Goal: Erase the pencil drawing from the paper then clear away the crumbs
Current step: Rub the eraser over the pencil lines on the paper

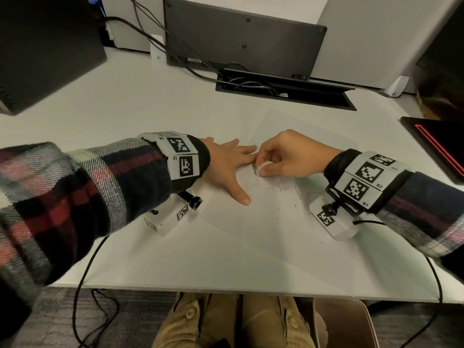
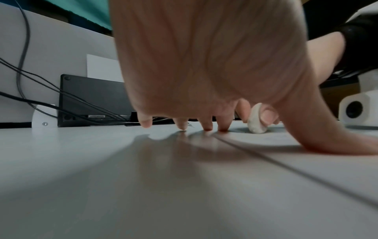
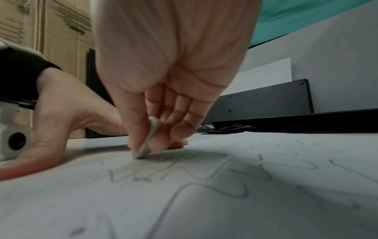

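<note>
Head view: left hand (image 1: 227, 163) lies flat, fingers spread, pressing the paper (image 1: 283, 212) onto the desk (image 1: 150, 101); right hand (image 1: 288, 154) pinches a white eraser (image 1: 262, 169) against the pencil drawing (image 1: 283, 188), dark crumbs (image 1: 286, 209) nearby. Left wrist view: fingertips (image 2: 207, 127) touch the sheet, eraser beyond. Right wrist view: thumb and fingers grip the eraser, its lower edge on the pencil lines.

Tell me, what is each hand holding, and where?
The right hand pinches a white eraser by its flat sides, its edge on the paper. The left hand holds nothing; it presses the paper flat.
</note>
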Tool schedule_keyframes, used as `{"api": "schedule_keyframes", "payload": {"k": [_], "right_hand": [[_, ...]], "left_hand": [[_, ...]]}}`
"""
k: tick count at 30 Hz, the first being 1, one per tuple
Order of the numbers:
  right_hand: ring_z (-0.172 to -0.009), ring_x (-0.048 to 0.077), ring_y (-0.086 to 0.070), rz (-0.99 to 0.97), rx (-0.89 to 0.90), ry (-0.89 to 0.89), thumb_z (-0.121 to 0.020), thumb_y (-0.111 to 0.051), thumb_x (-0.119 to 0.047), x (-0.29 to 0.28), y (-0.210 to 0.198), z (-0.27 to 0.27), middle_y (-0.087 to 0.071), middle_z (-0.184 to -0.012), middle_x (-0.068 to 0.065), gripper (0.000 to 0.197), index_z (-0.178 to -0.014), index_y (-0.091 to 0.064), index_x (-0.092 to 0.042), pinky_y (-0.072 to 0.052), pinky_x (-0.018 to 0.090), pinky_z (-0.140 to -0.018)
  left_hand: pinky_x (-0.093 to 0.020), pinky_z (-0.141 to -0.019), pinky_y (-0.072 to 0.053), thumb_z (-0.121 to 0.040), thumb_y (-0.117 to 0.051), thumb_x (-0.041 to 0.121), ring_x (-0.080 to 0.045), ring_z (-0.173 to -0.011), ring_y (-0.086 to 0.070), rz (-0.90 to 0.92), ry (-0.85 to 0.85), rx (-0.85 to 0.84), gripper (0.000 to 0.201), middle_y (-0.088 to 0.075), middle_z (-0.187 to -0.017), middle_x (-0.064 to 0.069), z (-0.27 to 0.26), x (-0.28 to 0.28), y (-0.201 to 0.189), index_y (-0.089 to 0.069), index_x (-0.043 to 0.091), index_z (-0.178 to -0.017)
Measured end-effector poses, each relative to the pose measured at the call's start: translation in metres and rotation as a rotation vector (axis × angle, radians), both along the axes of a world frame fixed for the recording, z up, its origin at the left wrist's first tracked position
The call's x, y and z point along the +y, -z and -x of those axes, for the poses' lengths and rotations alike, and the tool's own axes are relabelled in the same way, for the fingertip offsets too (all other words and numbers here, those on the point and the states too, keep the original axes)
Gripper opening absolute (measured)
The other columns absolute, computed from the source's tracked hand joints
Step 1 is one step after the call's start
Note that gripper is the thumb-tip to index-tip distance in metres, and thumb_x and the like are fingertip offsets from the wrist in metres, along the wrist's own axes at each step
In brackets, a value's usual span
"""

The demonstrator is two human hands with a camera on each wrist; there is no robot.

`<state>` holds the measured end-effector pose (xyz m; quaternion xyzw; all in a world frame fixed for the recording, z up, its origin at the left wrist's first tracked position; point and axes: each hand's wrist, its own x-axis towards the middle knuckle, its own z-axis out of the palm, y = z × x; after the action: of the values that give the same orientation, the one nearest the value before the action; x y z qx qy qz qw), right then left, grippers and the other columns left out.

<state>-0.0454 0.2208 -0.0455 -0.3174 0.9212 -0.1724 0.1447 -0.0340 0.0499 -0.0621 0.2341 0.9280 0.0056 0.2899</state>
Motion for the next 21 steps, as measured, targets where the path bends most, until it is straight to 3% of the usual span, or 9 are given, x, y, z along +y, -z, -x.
{"api": "schedule_keyframes", "payload": {"k": [3,8,12,17,21], "right_hand": [[-0.048,-0.002,-0.050,0.009,-0.156,-0.022,-0.078,-0.073,-0.015,-0.001,-0.002,-0.008,-0.060,-0.060,-0.004,0.010,-0.087,-0.073,-0.012,-0.038,0.008,-0.052],[-0.055,-0.010,-0.052,0.011,0.028,-0.024,-0.081,-0.069,-0.013,-0.006,0.001,-0.004,-0.057,-0.060,-0.014,0.010,-0.089,-0.073,-0.009,-0.038,0.006,-0.055],[-0.054,-0.004,-0.052,0.000,-0.110,-0.046,-0.079,-0.072,-0.018,-0.005,0.000,-0.007,-0.064,-0.068,-0.004,0.010,-0.088,-0.073,-0.014,-0.039,0.010,-0.054],[-0.056,-0.010,-0.052,-0.009,0.014,-0.024,-0.082,-0.068,-0.014,-0.007,-0.001,-0.006,-0.057,-0.061,-0.013,0.011,-0.090,-0.073,-0.008,-0.037,0.005,-0.055],[-0.048,-0.004,-0.052,-0.016,-0.099,-0.067,-0.081,-0.070,-0.016,-0.007,-0.003,-0.016,-0.060,-0.059,-0.006,0.008,-0.087,-0.072,-0.012,-0.038,0.008,-0.052]], "left_hand": [[-0.055,-0.111,0.006,-0.069,-0.059,0.071,-0.014,-0.142,0.019,0.015,-0.013,-0.016,0.108,0.021,-0.152,0.022,-0.003,0.001,-0.003,0.016,0.046,-0.143],[-0.052,-0.112,0.005,-0.069,-0.061,0.070,-0.013,-0.142,0.022,-0.003,-0.027,-0.043,0.107,0.021,-0.151,0.024,-0.003,0.000,-0.003,0.011,0.045,-0.144],[-0.051,-0.112,0.005,-0.070,-0.059,0.070,-0.013,-0.141,0.022,0.017,-0.024,-0.047,0.108,0.022,-0.151,0.023,-0.003,0.002,-0.005,0.016,0.045,-0.143],[-0.050,-0.113,0.004,-0.070,-0.059,0.070,-0.013,-0.142,0.021,0.027,-0.022,-0.045,0.106,0.021,-0.152,0.023,-0.004,0.002,-0.006,0.013,0.044,-0.145],[-0.050,-0.113,0.004,-0.070,-0.060,0.069,-0.013,-0.142,0.021,0.023,-0.025,-0.054,0.107,0.022,-0.152,0.023,-0.004,0.003,-0.007,0.015,0.046,-0.143]]}}
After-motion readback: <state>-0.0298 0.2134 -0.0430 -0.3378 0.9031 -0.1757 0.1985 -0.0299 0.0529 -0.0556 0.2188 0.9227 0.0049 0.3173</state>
